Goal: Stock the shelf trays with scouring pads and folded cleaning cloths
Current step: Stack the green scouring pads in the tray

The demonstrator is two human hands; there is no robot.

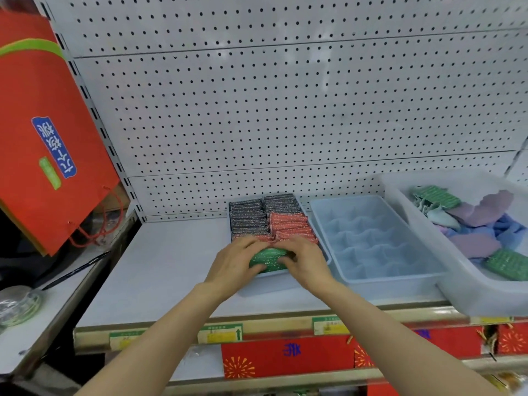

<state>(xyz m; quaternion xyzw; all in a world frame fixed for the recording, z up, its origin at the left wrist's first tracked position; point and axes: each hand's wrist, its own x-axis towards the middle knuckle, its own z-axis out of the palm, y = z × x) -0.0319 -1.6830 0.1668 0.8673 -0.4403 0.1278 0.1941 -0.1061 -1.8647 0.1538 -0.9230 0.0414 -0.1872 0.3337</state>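
Here, a white pegboard back panel [285, 104] is being seen behind a pale shelf [171, 267], with a red paper bag [48, 144] being hung at the left edge. At the right end of the shelf, a large translucent bin [457, 292] is being kept, its near end overhanging the shelf edge; purple and blue folded cloths [480, 232] and green scouring pads [505, 264] are being held loosely inside it. Just beside the bin, an empty blue divided tray [371, 241] is being rested on the shelf. Touching that tray's left wall, a second tray [271, 284] is being filled: dark grey scouring pads [248, 218] are being stood on edge in its left row and far right corner, and pink scouring pads [291, 224] are being lined up in its right row. At the near end of this tray, a green scouring pad [268, 260] is being gripped from both sides. The left hand [237, 261] is being curled round the pad's left end, and the right hand [305, 261] is being curled round its right end, the fingers of both being pressed onto the pad's top. Yellow and green price labels [220, 332] are being carried along the shelf's front rail.
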